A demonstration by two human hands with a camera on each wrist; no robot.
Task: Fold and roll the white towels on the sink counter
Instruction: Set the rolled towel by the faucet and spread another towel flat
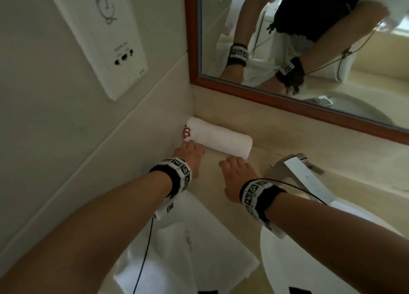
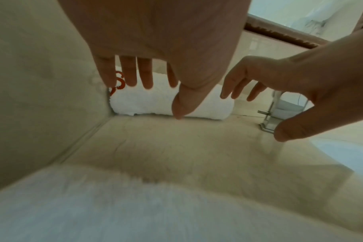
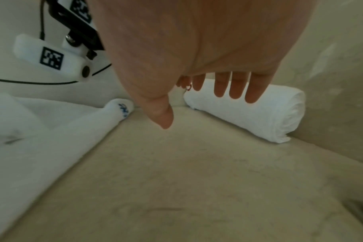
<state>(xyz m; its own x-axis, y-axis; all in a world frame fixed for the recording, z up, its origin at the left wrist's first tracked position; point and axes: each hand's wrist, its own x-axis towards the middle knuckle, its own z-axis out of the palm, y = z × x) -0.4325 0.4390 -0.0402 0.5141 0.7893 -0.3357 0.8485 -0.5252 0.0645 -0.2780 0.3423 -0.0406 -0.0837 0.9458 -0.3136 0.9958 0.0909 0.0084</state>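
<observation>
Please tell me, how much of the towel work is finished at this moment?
Done: one rolled towel lies in the counter's back corner against the wall. In hand: nothing; the left hand and right hand are open just in front of the roll. Left: another white towel lies unrolled near the counter's front edge.

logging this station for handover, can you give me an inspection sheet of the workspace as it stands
surface: beige stone sink counter, bare patch between the towels.
job's things: white rolled terry towel with red embroidery in the back corner against the wall; second white towel lying unrolled near the front edge.
clutter: nothing seen.
grippers: left hand open, fingertips at the roll; right hand open, just short of it.
cables: thin black wrist-band leads.
surroundings: wood-framed mirror, chrome tap, white wall socket plate.
</observation>
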